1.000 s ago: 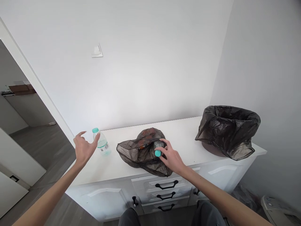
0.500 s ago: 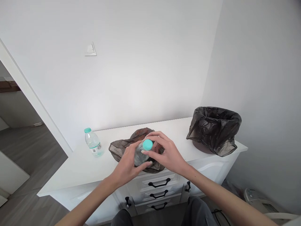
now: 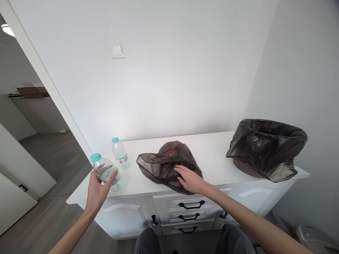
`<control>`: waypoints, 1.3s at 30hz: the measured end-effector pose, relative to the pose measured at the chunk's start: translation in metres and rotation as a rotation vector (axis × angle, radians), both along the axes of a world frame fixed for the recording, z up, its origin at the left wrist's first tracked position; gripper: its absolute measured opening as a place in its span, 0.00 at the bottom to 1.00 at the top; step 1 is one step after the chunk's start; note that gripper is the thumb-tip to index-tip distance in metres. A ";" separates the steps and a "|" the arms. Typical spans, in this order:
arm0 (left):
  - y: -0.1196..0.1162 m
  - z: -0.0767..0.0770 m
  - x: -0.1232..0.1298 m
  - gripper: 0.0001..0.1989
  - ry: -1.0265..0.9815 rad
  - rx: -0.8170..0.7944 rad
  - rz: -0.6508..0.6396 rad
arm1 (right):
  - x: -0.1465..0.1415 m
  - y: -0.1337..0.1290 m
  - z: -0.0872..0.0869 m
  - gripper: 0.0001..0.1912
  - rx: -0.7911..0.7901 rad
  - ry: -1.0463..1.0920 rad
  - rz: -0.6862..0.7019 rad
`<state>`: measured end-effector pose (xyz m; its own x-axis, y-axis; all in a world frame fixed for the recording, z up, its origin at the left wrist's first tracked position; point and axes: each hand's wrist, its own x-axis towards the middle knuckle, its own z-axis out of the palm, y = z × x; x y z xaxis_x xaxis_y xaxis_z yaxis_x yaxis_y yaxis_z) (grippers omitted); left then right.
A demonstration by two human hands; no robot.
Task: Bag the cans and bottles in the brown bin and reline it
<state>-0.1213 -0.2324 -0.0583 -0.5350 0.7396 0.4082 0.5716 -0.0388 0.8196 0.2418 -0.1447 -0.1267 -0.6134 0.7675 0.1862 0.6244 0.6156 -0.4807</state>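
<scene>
My left hand (image 3: pixel 98 188) is wrapped round a clear plastic bottle (image 3: pixel 106 168) with a teal cap, tilted over the left end of the white cabinet top (image 3: pixel 212 148). A second teal-capped bottle (image 3: pixel 120 151) stands upright just behind it. In the middle lies a dark translucent plastic bag (image 3: pixel 159 169) with something reddish showing inside. My right hand (image 3: pixel 190 179) rests at the bag's open mouth, its fingers somewhat apart and holding nothing.
At the right end stands a brown bin (image 3: pixel 247 168) lined with a black bag (image 3: pixel 267 144). Drawers with black handles (image 3: pixel 192 204) face my knees. A doorway opens on the left, and a light switch (image 3: pixel 118 50) is on the wall.
My left hand has carried the capped bottle from above the bag to the left, near the other bottle. My right hand has let go of it and lowered to the bag. The view has shifted left.
</scene>
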 end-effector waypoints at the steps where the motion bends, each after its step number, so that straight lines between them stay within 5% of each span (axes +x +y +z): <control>1: -0.001 -0.004 -0.010 0.38 0.016 -0.018 0.044 | -0.007 0.007 -0.008 0.28 0.035 -0.027 -0.018; 5: 0.007 -0.014 -0.036 0.39 0.046 -0.070 0.128 | -0.029 0.036 -0.022 0.32 0.241 -0.032 -0.079; 17: 0.083 -0.040 -0.055 0.49 -0.020 -0.035 0.050 | -0.061 0.101 0.003 0.33 0.476 -0.276 -0.065; 24: 0.099 -0.040 -0.051 0.49 0.015 -0.036 0.018 | -0.050 0.098 0.005 0.32 0.428 -0.258 -0.054; 29: 0.078 -0.045 -0.049 0.55 0.160 0.050 0.201 | -0.022 0.069 0.012 0.33 0.302 0.062 0.006; 33: 0.057 -0.038 -0.011 0.41 0.435 0.321 0.254 | -0.005 0.036 0.023 0.35 0.041 0.425 -0.091; 37: 0.047 -0.018 0.076 0.23 0.444 0.181 -0.231 | 0.002 0.006 0.039 0.34 -0.164 0.647 -0.094; 39: 0.044 -0.008 0.123 0.24 0.370 0.028 -0.454 | 0.006 -0.007 0.045 0.34 -0.153 0.677 -0.086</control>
<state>0.0018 -0.1883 -0.0668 0.0147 0.8475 0.5306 0.7409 -0.3656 0.5634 0.2477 -0.1514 -0.0815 -0.3364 0.8562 0.3920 0.2002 0.4718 -0.8587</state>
